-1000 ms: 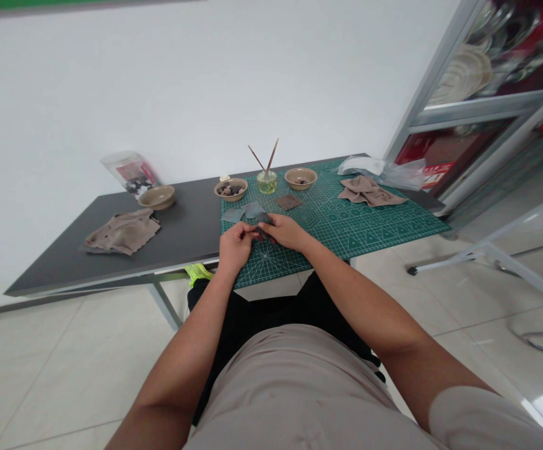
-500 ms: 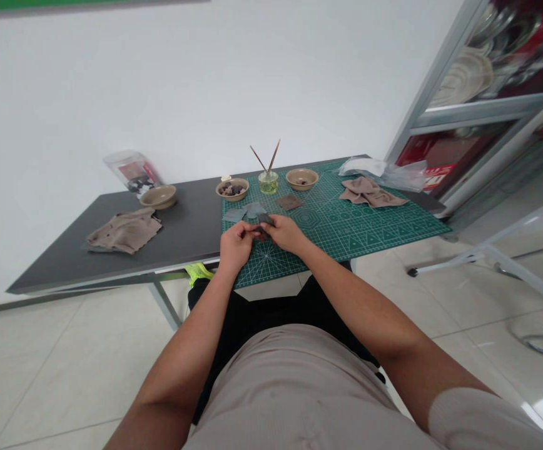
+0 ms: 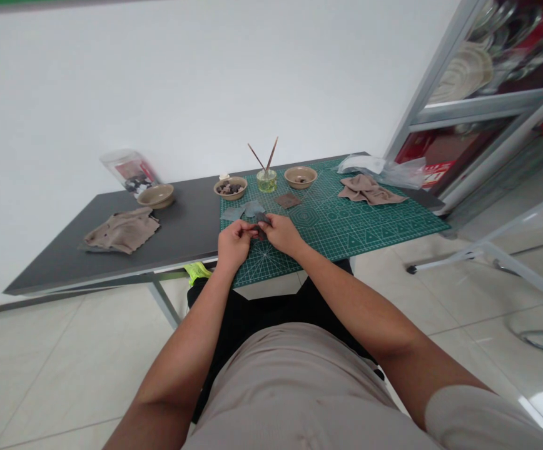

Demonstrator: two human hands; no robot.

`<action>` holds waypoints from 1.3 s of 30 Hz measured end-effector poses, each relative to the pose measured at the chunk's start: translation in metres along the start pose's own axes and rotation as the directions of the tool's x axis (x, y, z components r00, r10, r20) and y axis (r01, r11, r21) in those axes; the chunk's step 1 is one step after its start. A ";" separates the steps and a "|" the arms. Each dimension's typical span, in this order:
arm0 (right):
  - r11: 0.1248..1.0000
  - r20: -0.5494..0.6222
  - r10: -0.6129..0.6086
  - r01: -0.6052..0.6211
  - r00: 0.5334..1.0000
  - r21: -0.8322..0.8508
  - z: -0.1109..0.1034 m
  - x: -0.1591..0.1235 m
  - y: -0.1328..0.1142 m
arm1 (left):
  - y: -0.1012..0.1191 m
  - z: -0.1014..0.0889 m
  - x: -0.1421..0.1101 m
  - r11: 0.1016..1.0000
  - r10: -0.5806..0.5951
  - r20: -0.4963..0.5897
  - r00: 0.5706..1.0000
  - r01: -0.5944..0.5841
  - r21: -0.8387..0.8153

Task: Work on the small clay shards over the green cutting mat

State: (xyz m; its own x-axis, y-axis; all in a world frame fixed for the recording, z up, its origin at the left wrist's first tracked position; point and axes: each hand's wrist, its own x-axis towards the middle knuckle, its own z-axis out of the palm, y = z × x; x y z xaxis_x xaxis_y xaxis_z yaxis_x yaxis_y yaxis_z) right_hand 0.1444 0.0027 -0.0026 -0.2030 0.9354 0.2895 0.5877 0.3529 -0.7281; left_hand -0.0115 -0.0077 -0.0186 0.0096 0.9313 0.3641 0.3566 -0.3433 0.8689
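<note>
My left hand and my right hand meet above the green cutting mat, with their fingertips closed on a small dark grey piece. Its exact shape is mostly hidden by my fingers. Just beyond my hands lie two flat grey-blue sheets, possibly abrasive paper. To their right is a small brown square. Both sheets and the square lie on the mat, apart from my hands.
A bowl of dark pieces, a glass jar holding two sticks and a second bowl stand at the back. A third bowl, two beige cloths and plastic bags lie about the dark table.
My hands have shifted only slightly and still hold the dark piece between them. The view has tilted a little.
</note>
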 end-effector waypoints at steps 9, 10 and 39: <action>0.995 -0.044 0.033 -0.037 0.998 -0.088 0.001 -0.001 0.000 | -0.009 0.000 0.001 0.998 0.049 0.013 0.999 -0.048 -0.032; 0.996 -0.052 0.039 -0.043 0.998 -0.079 0.001 -0.001 0.001 | -0.009 0.000 0.001 0.998 0.056 0.012 0.998 -0.056 -0.034; 0.940 -0.036 -0.046 0.056 0.998 0.335 0.000 -0.006 0.010 | -0.001 -0.001 0.001 0.951 0.308 -0.050 0.950 -0.306 0.047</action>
State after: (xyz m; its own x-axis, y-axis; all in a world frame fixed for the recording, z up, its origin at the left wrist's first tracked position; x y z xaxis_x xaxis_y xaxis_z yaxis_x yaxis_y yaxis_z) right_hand 0.1514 0.0008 -0.0114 -0.2021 0.9166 0.3450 0.2787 0.3915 -0.8770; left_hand -0.0126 -0.0065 -0.0187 0.0719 0.7730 0.6303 0.3801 -0.6055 0.6992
